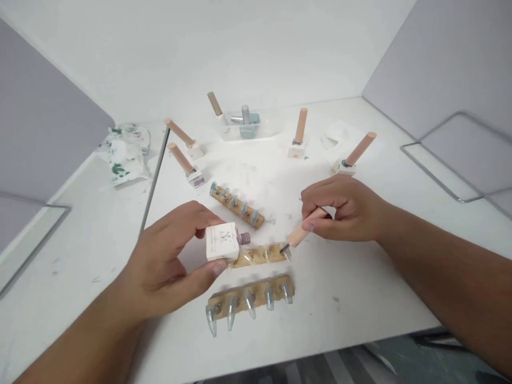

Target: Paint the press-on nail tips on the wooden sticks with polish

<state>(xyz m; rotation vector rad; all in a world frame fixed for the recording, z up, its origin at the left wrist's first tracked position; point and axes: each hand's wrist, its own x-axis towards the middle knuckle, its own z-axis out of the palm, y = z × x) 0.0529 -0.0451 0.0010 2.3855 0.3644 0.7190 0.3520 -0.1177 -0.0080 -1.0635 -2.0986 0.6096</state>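
My left hand (170, 261) is closed round a small white square polish bottle (222, 242) with an open neck, tilted toward the right. My right hand (344, 208) pinches a wooden-handled brush cap (304, 229); its dark brush tip touches the right end of the middle wooden strip (262, 255), which carries clear nail tips. A nearer wooden strip (252, 298) holds several clear pointed nail tips. A third strip (237, 205), with teal tips, lies farther back.
Several more polish bottles with wooden caps stand around: two at the left (188, 141), one at the back centre-right (299, 136), one at the right (354, 157). A clear tray (245, 125) sits at the back. Crumpled stained tissue (125, 152) lies far left.
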